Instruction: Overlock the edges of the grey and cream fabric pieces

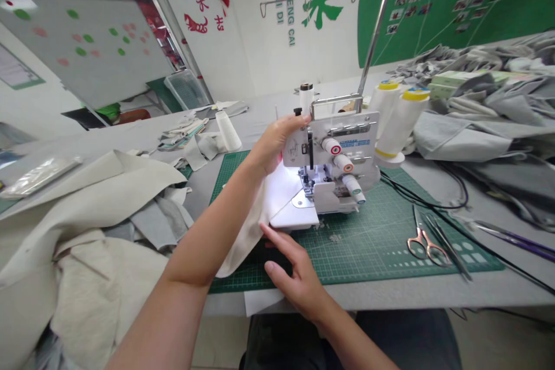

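A small white overlock sewing machine [342, 150] stands on a green cutting mat [368, 237]. My left hand [273, 141] reaches over a piece of cream fabric [247, 231] and rests on the machine's left side, fingers curled against the casing. The fabric lies on the lit machine bed [290, 202] and hangs down toward me. My right hand [292, 274] lies flat at the mat's near edge, fingers stretched out and touching the fabric's lower edge just below the bed.
Two large white thread cones [399, 115] stand right of the machine. Scissors [422, 240] and tweezers [446, 245] lie on the mat's right part. Cream and grey fabric pieces [95, 225] pile up on the left, grey fabric [489, 110] on the right. Black cables [437, 199] run behind the mat.
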The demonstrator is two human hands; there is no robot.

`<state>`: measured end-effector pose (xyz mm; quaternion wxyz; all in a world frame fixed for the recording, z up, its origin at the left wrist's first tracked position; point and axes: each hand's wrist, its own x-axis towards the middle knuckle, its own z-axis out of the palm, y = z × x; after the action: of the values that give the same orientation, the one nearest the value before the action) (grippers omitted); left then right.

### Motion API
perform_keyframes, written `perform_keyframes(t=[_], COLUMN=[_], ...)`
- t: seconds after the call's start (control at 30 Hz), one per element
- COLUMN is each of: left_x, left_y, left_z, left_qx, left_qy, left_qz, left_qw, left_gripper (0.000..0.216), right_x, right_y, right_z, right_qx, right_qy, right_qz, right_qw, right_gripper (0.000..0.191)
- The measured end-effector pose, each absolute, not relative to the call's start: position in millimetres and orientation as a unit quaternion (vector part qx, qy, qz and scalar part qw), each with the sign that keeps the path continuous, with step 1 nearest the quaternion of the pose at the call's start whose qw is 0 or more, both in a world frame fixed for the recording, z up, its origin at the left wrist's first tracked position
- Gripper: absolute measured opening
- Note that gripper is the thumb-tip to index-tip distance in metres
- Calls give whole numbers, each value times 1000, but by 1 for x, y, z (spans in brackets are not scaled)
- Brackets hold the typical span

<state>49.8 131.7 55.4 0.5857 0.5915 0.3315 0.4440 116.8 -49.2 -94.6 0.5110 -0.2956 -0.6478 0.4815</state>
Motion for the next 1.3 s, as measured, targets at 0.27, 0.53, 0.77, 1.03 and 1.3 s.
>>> perform_keyframes(t=[0.27, 0.53, 0.77, 1.03, 1.3], left_x=[13, -8, 1, 13, 12], left_y=[93, 42, 23, 1, -2], left_z=[33, 0, 4, 3, -7], left_qx=[719, 895, 903, 890, 887], left_qy=[444, 333, 375, 411, 406], left_qz=[510, 253, 199, 188, 203], left_qw=[160, 156, 62, 63, 83], left_gripper=[27, 32, 45, 45, 59], right_x=[122, 134, 149, 163, 177], right_y=[-53, -68, -85, -86, -79], right_z=[-96, -96, -101, -93, -98], right_qx=[-292, -327, -396, -431, -483], right_qy=[-630, -565, -459, -380, -436], right_qz=[471, 479, 457, 433, 350], right_qw=[544, 587, 651, 695, 673], right_gripper=[52, 35, 22, 20, 20])
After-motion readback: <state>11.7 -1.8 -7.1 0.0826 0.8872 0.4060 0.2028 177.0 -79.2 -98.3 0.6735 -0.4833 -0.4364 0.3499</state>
